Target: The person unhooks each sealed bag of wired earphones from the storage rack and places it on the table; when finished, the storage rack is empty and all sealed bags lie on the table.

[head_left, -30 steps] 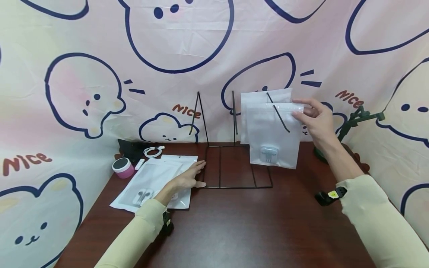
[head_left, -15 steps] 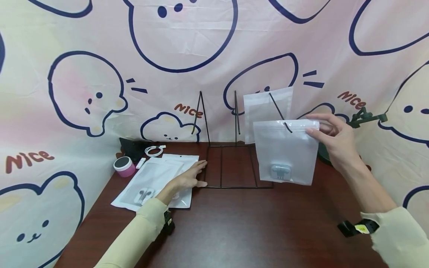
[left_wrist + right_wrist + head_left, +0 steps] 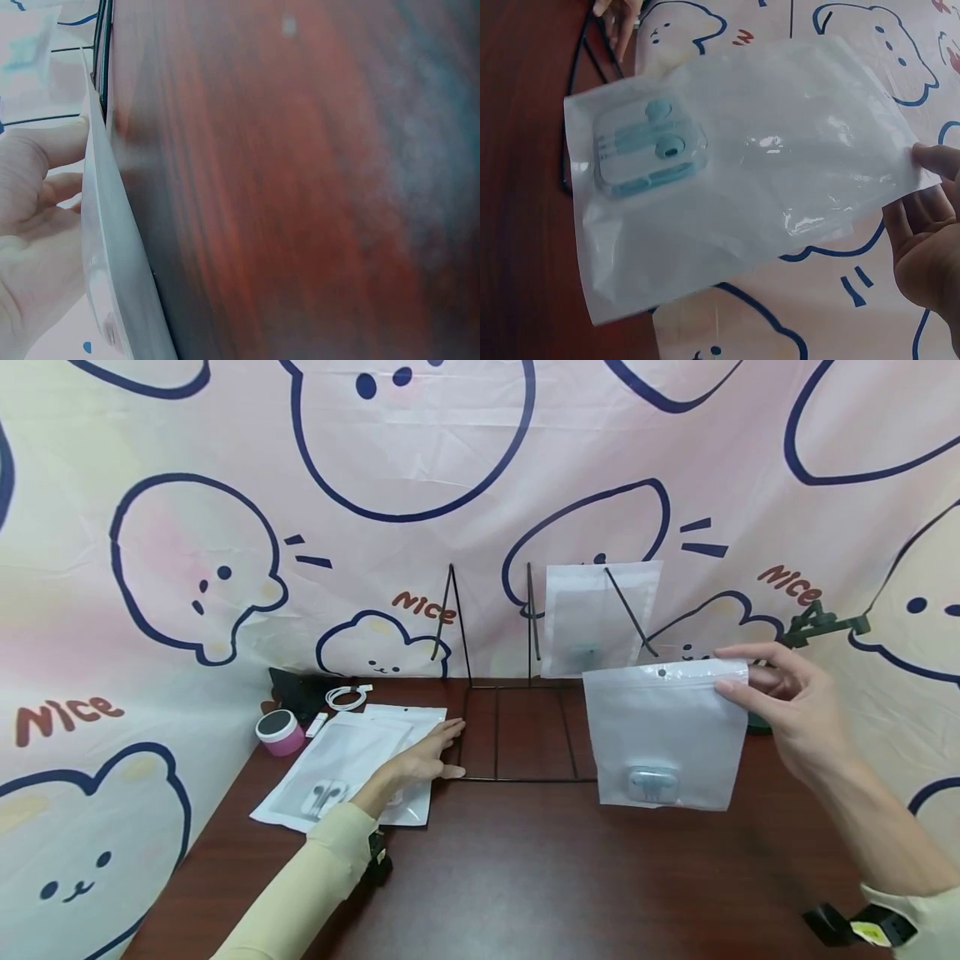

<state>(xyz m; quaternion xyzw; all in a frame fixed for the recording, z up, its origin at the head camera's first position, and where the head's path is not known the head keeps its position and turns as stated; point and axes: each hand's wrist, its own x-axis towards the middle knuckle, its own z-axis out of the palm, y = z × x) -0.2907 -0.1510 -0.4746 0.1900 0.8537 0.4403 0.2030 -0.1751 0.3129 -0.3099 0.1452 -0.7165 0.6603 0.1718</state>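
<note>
While pinching a white zip-top pouch [image 3: 663, 731] by its upper corner between thumb and fingers of the right grip [image 3: 802, 714], holds it above the worktop [image 3: 555, 877], in front of another pouch [image 3: 577, 610] hanging on a black wire rack [image 3: 532, 780]. Shows boxed earphones [image 3: 649, 150] low inside. Rests the left grip [image 3: 416, 760], with fingers apart, at the rack's base, over flat white pouches [image 3: 352, 747].

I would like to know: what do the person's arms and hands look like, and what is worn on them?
The left sleeve and right sleeve are plain pale yellow. The left hand and right hand wear no gloves. Near each cuff sits a black device; the right one carries a yellow label.
</note>
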